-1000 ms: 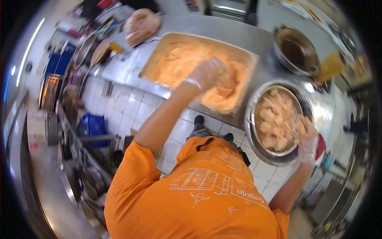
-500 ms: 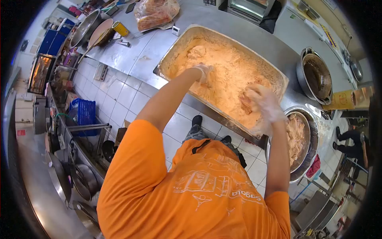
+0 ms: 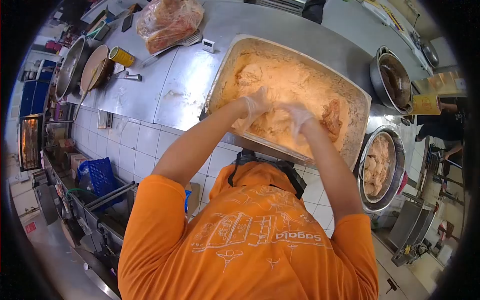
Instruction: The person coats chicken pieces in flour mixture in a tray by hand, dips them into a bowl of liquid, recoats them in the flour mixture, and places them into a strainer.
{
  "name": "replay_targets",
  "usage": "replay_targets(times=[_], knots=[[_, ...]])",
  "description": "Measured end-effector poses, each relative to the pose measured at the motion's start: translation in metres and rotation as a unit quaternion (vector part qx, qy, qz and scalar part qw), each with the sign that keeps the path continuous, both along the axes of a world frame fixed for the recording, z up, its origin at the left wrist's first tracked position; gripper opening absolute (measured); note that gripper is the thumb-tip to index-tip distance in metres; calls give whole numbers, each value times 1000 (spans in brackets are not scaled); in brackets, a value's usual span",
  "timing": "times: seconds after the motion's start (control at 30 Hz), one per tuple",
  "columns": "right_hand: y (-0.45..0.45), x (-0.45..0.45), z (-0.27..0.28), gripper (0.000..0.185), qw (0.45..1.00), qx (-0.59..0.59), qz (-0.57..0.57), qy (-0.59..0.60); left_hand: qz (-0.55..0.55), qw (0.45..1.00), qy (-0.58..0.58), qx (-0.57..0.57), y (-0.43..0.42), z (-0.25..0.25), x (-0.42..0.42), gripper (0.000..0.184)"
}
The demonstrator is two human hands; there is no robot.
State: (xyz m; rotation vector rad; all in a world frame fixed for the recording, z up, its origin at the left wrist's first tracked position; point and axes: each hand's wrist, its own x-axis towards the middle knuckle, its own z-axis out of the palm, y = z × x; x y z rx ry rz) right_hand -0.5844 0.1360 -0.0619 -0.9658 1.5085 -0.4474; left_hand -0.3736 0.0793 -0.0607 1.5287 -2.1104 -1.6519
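Note:
A large rectangular metal tray [image 3: 361, 112] holds orange-tinted flour [image 3: 295, 75]. My left hand [image 3: 256, 106], in a clear plastic glove, is in the flour near the tray's front edge, its fingers stretched out. Close beside it is my right hand [image 3: 298, 118], also gloved, with fingers extended toward the left one; the fingertips are partly lost in flour. I see nothing gripped in either hand. A reddish piece of raw chicken [image 3: 331, 120] lies on the flour at the right. Toward the back left, a flour-covered piece [image 3: 248, 74] shows.
Right of the tray stands a metal bowl of wet chicken pieces [image 3: 377, 167], and behind it a dark-bottomed pot [image 3: 392, 80]. A bagged lump of meat [image 3: 170, 22], a small timer [image 3: 208, 45], a yellow can [image 3: 121, 56] and pans [image 3: 95, 68] sit leftward. Another person [image 3: 445, 125] is far right.
My right hand has moved left from the reddish chicken piece, which now lies on the flour. My left hand stays in the flour at the tray's left part. The camera view has shifted.

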Motion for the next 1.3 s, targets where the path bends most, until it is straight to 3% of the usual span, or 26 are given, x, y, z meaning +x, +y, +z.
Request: replay_targets(times=[0.07, 0.13, 0.2, 0.27, 0.3, 0.33, 0.37, 0.4, 0.47, 0.57, 0.6, 0.7, 0.8, 0.97, 1.0, 1.03, 1.13, 1.2, 1.27, 1.3], knots=[[-14, -47, -10, 61, 975, -157, 154, 32, 24, 999, 4, -34, -6, 63, 4, 83], [-16, -62, 1, 61, 948, -198, 221, 119, -30, 991, -38, -124, -24, 65, 8, 86], [-12, -40, 56, 61, 946, -112, 166, 255, -84, 976, -115, -164, -30, 73, 12, 83], [-2, -36, 46, 59, 855, -141, 260, 427, -126, 953, -226, -159, -34, 88, 14, 74], [1, -34, 46, 58, 793, -153, 304, 506, -206, 921, -250, -216, -36, 81, 16, 71], [6, -38, 48, 55, 779, -162, 301, 526, -282, 879, -273, -271, -38, 71, 20, 67], [13, -19, 98, 52, 765, -171, 297, 545, -356, 826, -295, -322, -40, 65, 21, 64], [17, -9, 125, 49, 752, -180, 293, 562, -334, 850, -286, -289, -43, 66, 20, 63], [15, -21, 99, 42, 762, -178, 319, 535, -289, 891, -270, -224, -50, 73, 19, 61], [17, -21, 63, 32, 724, -195, 413, 516, -199, 863, -327, -331, -76, 35, 13, 67], [19, -19, 58, 29, 700, -203, 452, 514, -170, 866, -354, -309, -74, 37, 6, 69], [29, -6, 47, 20, 692, -368, 439, 440, -105, 882, -389, -244, -60, 44, -13, 75], [28, -8, 44, 18, 638, -271, 569, 442, -125, 905, -360, -187, -48, 49, -23, 75], [28, -41, 43, 19, 768, -297, 436, 365, -140, 920, -324, -173, -33, 92, -20, 72], [34, -48, 53, 19, 797, -294, 409, 333, -102, 935, -287, -182, -31, 100, -15, 74], [29, -49, 96, 18, 842, -152, 410, 315, -62, 946, -248, -198, -36, 110, -12, 76], [5, -73, 36, 22, 882, -242, 278, 292, 94, 975, -82, -182, -39, 109, -5, 81], [1, -56, 106, 18, 957, -157, 123, 211, 199, 975, 62, -77, -33, 82, 1, 82], [-7, -57, 105, 14, 971, -159, 50, 172, 258, 941, 210, 62, -33, 62, -2, 80], [-14, -65, 60, 14, 961, -204, 58, 175, 273, 915, 271, 120, -32, 59, -6, 80]])
